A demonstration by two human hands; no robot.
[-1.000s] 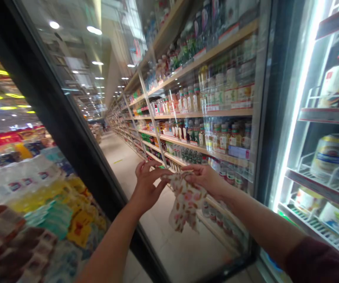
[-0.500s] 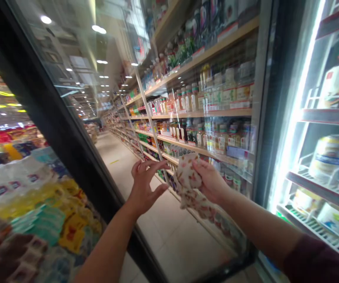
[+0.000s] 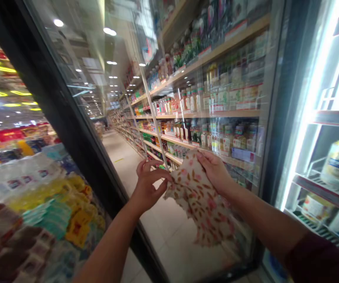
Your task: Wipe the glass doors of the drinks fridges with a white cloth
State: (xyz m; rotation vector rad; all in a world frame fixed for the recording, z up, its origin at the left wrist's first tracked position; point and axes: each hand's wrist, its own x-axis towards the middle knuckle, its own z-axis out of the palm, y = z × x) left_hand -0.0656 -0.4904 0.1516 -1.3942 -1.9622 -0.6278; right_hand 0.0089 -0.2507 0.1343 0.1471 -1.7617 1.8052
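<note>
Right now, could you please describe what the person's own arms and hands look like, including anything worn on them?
Both hands are bare: no gloves, rings, watch or bracelets show on the left hand or the right hand. The left forearm is uncovered as far as the picture's lower edge. The right forearm is bare too, up to a dark maroon fabric sleeve pushed back near the elbow. No markings are visible.

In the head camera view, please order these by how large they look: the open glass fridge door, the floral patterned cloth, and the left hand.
1. Open glass fridge door, largest by far.
2. Floral patterned cloth.
3. Left hand, smallest; it looks a little smaller than the spread cloth.
</note>
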